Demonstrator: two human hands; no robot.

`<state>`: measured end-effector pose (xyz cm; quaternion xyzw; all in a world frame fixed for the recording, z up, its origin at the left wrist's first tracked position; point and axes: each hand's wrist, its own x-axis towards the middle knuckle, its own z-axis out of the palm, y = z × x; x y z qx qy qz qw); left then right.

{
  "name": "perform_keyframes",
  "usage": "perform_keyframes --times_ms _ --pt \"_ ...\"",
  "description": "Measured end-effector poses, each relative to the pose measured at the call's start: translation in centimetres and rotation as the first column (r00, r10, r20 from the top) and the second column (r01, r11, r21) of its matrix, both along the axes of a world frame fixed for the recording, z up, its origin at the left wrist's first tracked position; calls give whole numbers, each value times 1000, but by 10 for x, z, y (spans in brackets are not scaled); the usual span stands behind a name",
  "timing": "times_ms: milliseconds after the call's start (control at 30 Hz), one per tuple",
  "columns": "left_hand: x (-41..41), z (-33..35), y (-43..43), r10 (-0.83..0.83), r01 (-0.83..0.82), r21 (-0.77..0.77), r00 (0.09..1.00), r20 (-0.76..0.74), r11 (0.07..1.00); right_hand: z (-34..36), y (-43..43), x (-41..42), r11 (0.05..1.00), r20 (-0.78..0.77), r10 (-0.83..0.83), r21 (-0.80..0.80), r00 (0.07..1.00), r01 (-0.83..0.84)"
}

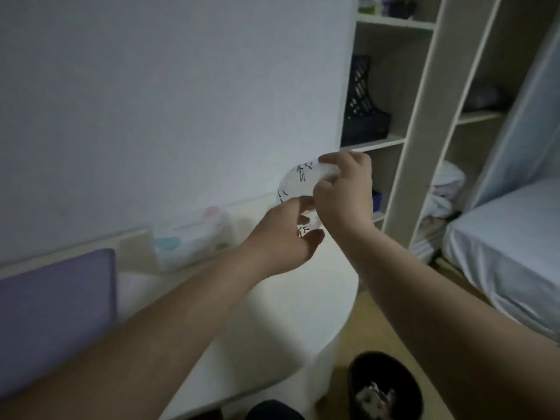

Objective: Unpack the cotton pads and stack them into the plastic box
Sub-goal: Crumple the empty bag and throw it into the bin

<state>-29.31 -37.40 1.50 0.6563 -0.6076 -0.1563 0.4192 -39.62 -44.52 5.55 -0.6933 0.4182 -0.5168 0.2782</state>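
Observation:
I hold a clear plastic pack of white cotton pads [295, 183] with black printing up in the air, above the white desk's far right corner. My right hand [345, 192] pinches the pack's top end between curled fingers. My left hand [283, 237] grips its lower end from below, fingers curled round the wrapping. Most of the pack's lower part is hidden behind my hands. No plastic box can be made out in the view.
The white desk [288, 304] runs along the wall. On it lie a purple laptop [54, 322] at left and a soft white tissue pack [194, 237] against the wall. A black bin [385, 386] stands on the floor below; shelves [394, 86] and a bed [503, 247] are at right.

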Motion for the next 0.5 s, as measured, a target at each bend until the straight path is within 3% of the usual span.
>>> perform_keyframes --times_ms 167,300,500 --pt "-101 -34 -70 -260 286 123 946 -192 950 -27 -49 -105 972 -143 -226 29 964 232" --pt "-148 -66 -95 -348 394 276 916 -202 877 -76 -82 -168 923 -268 -309 148 913 356" --pt "-183 -133 -101 -251 301 387 952 -175 872 -205 -110 -239 609 -436 -380 547 816 575"
